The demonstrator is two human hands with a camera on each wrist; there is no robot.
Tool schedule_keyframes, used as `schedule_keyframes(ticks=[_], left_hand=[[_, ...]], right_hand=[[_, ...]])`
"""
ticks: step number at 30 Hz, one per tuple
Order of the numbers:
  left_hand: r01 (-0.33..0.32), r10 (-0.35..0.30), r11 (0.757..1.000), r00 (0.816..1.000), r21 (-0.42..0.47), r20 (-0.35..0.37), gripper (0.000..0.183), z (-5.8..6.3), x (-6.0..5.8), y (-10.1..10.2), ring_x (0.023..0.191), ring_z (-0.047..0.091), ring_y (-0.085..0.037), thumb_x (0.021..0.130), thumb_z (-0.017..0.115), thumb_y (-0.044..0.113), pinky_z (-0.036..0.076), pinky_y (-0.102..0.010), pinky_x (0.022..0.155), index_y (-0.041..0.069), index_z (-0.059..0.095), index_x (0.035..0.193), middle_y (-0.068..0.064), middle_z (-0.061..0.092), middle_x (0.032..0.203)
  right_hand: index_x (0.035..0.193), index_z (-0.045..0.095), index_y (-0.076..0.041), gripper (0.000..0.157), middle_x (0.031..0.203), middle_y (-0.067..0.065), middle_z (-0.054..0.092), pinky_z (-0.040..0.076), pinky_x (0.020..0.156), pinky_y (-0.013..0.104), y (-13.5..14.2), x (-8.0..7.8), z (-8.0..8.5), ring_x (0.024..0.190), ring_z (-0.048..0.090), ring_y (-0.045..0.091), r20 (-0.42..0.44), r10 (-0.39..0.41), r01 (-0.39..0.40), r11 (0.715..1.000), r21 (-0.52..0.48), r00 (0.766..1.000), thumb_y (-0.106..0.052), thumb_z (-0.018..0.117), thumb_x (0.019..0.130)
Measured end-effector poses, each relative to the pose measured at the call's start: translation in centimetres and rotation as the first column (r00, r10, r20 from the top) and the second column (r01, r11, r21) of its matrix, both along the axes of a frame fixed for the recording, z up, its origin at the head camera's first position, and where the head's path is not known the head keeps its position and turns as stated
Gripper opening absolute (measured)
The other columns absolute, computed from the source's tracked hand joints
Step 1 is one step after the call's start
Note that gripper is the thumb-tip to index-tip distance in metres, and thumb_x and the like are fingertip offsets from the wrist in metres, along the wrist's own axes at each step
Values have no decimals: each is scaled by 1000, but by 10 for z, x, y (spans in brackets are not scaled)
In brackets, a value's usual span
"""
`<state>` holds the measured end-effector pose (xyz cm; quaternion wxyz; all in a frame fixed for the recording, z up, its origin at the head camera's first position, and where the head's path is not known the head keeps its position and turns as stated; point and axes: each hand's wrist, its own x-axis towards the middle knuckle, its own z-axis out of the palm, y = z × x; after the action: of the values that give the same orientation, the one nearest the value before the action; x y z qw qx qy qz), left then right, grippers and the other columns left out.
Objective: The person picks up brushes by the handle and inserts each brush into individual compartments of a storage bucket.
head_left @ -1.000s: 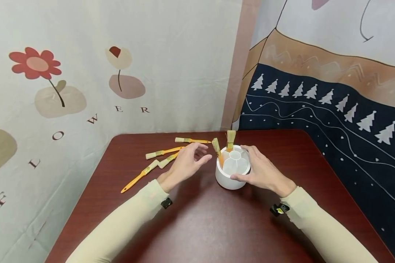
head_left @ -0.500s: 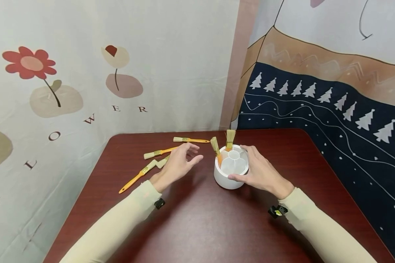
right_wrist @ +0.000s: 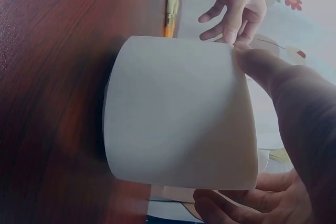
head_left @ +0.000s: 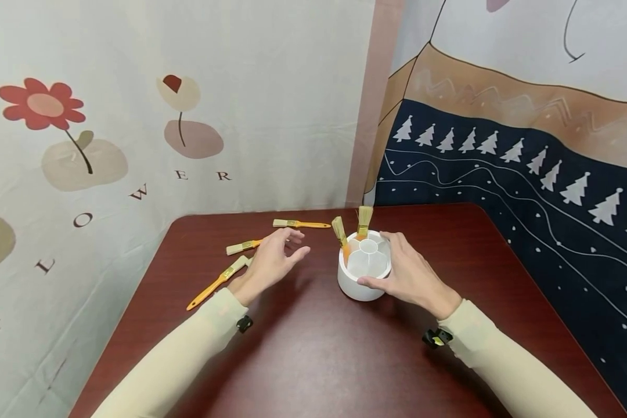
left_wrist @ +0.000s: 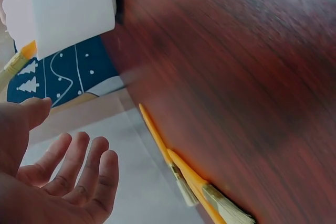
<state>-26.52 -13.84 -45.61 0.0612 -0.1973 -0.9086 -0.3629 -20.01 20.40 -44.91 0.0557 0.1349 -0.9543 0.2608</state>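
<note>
In the head view, my left hand covers the handle end of one lying brush and nearly all of a second brush, leaving a scrap of bristle. The white pot hides the lower handles of the two brushes in it; my right hand covers its right side. The near edge cuts off both sleeves. Details on the black wrist devices are too small to read. In the left wrist view, the pot is cut off.

Printed hangings make this table a curtained workspace.
</note>
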Motion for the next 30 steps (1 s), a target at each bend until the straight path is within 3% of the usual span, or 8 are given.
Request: schedule_keyframes(ticks=[12, 22, 30], left_hand=[[-40, 36, 998, 996, -53, -77, 40, -9, -12, -22, 115, 82, -41, 103, 92, 22, 67, -56, 103, 1, 77, 134, -19, 81, 128], [-71, 68, 988, 997, -139, -24, 47, -20, -20, -52, 122, 81, -42, 101, 94, 22, 66, -57, 109, 2, 75, 139, -20, 78, 132], [-85, 85, 979, 996, -187, -6, 48, -30, -28, -69, 118, 79, -40, 99, 94, 20, 65, -57, 104, 3, 75, 140, -18, 79, 130]], right_hand=[[172, 41, -3, 124, 160, 21, 57, 69, 106, 60, -3, 3, -1, 138, 69, 39, -24, -22, 22, 1000, 10, 999, -69, 99, 85], [170, 42, 0, 124, 153, 21, 60, 70, 104, 58, -7, 5, -3, 135, 70, 38, -33, -53, 53, 999, 10, 998, -69, 99, 84], [167, 43, 2, 123, 152, 22, 60, 72, 100, 57, -10, 8, -4, 131, 70, 37, -45, -72, 73, 997, 13, 996, -69, 99, 84]])
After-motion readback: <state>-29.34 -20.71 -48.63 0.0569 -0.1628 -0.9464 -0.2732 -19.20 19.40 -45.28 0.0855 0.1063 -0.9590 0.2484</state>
